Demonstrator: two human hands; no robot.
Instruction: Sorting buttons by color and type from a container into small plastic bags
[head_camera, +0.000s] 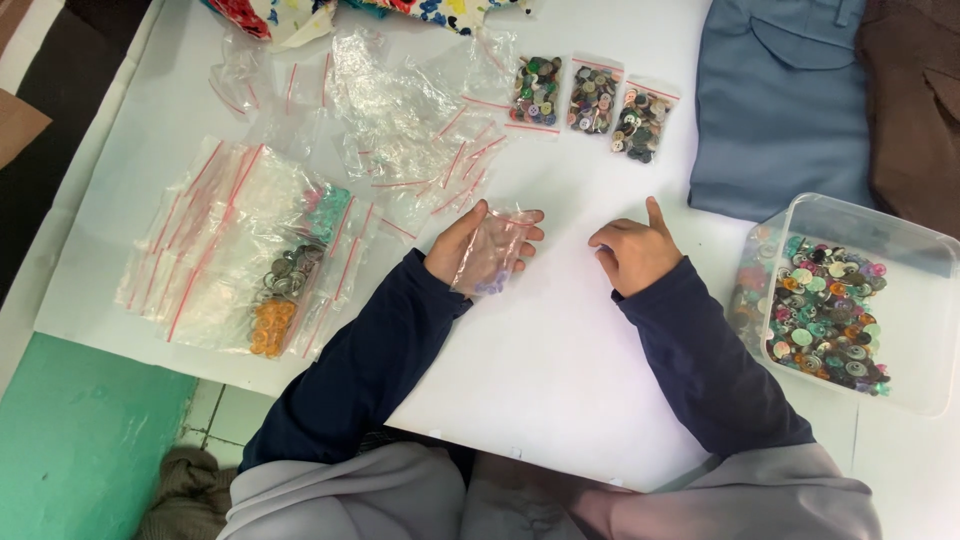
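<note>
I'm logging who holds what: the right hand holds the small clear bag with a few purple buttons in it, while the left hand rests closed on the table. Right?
Not quite. The head view shows the sides swapped: the left hand holds the small clear bag, and the right hand rests closed on the table.

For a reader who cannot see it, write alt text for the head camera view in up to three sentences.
A person's left hand holds a small clear zip bag with a few purple buttons at its bottom, while the right hand rests loosely closed on the white table. Three filled button bags lie ahead, empty bags to the left, and a clear tub of mixed buttons to the right.
</note>
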